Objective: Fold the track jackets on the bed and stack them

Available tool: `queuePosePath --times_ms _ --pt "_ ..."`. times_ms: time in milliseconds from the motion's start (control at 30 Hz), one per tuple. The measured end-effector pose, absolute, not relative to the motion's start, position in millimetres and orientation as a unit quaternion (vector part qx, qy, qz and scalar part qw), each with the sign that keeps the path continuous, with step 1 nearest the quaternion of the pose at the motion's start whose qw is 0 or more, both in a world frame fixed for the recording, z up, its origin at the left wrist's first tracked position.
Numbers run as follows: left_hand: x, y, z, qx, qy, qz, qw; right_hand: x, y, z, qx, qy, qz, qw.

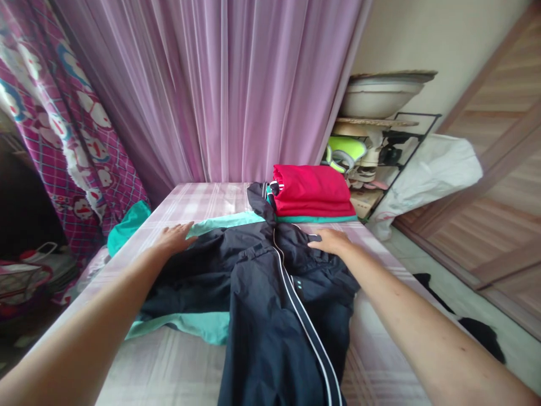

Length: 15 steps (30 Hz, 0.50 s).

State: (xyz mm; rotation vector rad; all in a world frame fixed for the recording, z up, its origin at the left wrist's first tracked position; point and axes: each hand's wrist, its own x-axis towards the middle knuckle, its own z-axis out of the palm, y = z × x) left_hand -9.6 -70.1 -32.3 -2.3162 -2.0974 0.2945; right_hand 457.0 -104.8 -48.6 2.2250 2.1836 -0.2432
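A black jacket (257, 316) with white-edged stripes lies spread on the checked tablecloth (164, 372). One of its sleeves is folded across the front and runs toward me. Light teal cloth (198, 326) shows from under the jacket's left side, and its collar (260, 200) points away from me. My left hand (175, 237), fingers stretched out, rests at the jacket's far left edge by the teal cloth. On the jacket's upper right side lies my right hand (332, 241), its fingers extended over the black fabric; nothing shows lifted in it.
A folded red stack of cloth (313, 189) sits at the table's far edge, touching the collar. Beyond it on the right, a rack (382, 163) holds shoes and a large basin (382, 96). A white bag (426, 175) hangs there. Purple curtains (228, 90) close off the back.
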Motion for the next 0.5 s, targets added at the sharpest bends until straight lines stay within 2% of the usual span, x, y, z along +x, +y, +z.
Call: queuePosePath --times_ms 100,233,400,500 --pt "-7.4 -65.5 -34.5 -0.732 -0.669 0.133 -0.004 477.0 -117.0 -44.8 0.716 0.695 -0.065 0.015" --pt "-13.5 -64.7 -29.0 -0.717 -0.684 0.133 0.020 505.4 -142.1 -39.4 0.740 0.668 -0.062 -0.045" --pt "-16.0 -53.6 -29.1 -0.713 -0.690 0.117 0.037 497.1 -153.1 -44.3 0.793 0.591 -0.125 0.079" --pt "-19.1 -46.0 -34.6 -0.731 -0.674 0.106 0.016 481.4 -141.6 -41.9 0.776 0.620 -0.096 0.070"
